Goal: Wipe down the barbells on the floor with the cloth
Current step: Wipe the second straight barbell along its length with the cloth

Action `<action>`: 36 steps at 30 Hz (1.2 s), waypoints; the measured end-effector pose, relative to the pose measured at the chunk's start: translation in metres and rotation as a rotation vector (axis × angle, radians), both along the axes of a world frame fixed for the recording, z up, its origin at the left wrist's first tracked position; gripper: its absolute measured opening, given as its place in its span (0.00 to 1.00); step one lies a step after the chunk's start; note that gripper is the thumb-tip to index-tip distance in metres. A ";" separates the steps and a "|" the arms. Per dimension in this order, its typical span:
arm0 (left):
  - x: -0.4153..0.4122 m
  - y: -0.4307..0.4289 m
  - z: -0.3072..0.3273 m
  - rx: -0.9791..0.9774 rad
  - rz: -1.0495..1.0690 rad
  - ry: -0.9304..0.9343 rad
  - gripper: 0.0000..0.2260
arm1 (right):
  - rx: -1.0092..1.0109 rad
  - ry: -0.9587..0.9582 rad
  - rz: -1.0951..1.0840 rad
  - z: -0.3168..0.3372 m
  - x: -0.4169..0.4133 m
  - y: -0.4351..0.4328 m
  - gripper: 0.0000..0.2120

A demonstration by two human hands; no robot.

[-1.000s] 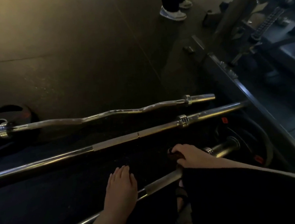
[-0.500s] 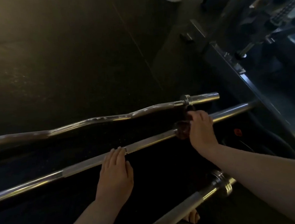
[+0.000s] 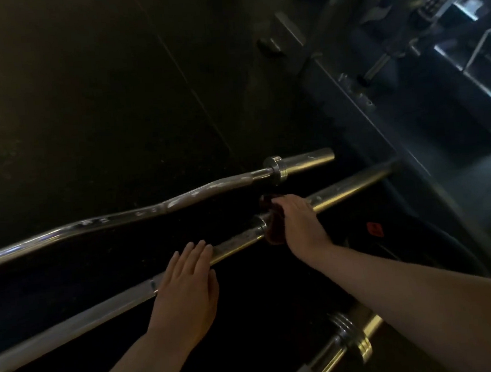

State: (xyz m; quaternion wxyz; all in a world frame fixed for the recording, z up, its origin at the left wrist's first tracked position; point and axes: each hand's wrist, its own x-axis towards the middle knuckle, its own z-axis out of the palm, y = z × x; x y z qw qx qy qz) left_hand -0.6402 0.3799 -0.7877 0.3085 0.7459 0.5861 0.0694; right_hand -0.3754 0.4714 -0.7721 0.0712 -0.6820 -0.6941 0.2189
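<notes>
Three steel bars lie on the dark floor. The curved bar (image 3: 181, 201) is farthest, the straight middle barbell (image 3: 101, 311) runs diagonally below it, and a third barbell (image 3: 347, 342) shows at the bottom right. My right hand (image 3: 299, 225) presses a dark reddish cloth (image 3: 272, 230) onto the middle barbell at its collar. My left hand (image 3: 188, 293) rests flat on the same bar's shaft, fingers together and extended, holding nothing.
A gym machine frame (image 3: 379, 110) with rails and a chain stands at the right. A dark weight plate with a red mark (image 3: 374, 230) lies under the bar ends on the right. Bare rubber flooring (image 3: 84, 95) fills the upper left.
Both hands left the nearest barbell for the middle one a second ago. Over the last half second my right hand and cloth slid slightly along the collar; the camera tilted down.
</notes>
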 end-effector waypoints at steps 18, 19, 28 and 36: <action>0.021 0.009 0.008 -0.018 0.020 0.068 0.41 | 0.035 -0.032 -0.736 0.000 0.040 0.062 0.31; 0.023 0.009 0.008 -0.018 0.003 0.068 0.41 | 0.062 -0.019 -0.827 0.001 0.040 0.065 0.33; 0.044 0.024 -0.012 0.059 -0.115 -0.009 0.36 | 0.185 0.137 -0.750 -0.019 0.023 0.036 0.22; 0.047 0.026 -0.008 0.047 -0.103 0.005 0.37 | 0.023 0.263 -1.065 -0.004 0.045 0.077 0.34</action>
